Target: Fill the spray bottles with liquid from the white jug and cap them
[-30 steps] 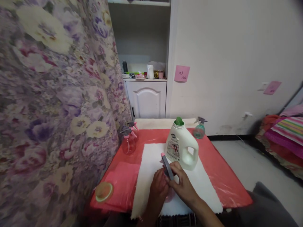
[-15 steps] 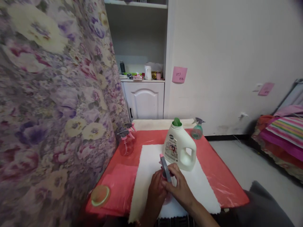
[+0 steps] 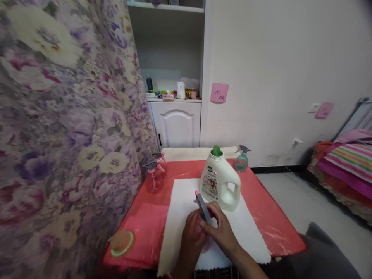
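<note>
From my seat, I have both hands closed on one spray bottle near the front of the table. My left hand [image 3: 192, 230] is wrapped around the pink translucent plastic bottle [image 3: 207, 246] just below its top; my right hand [image 3: 219, 226] has a narrow grip on its grey plastic trigger head [image 3: 203, 209], whose pink tip points away and slightly left. The bottle is over the white rectangular cloth with scalloped edges [image 3: 178, 217]; whether its base touches the cloth I cannot tell.

Just beyond my right hand stands the pale cream plastic jug with a loop handle [image 3: 209, 164], a green piece [image 3: 216, 150] in its mouth, so forward room there is tight. To the right, red plastic sheeting [image 3: 269, 223] runs from the cloth to the table's edge, with grey floor [image 3: 286, 193] past it. To the left, more red surface reaches a round green-rimmed object [image 3: 122, 243] near the front left corner. Two pink-topped spray bottles [image 3: 154, 181] stand by the left edge, near the floral curtain [image 3: 95, 128]; a green translucent spray bottle [image 3: 241, 162] stands at the far right.
</note>
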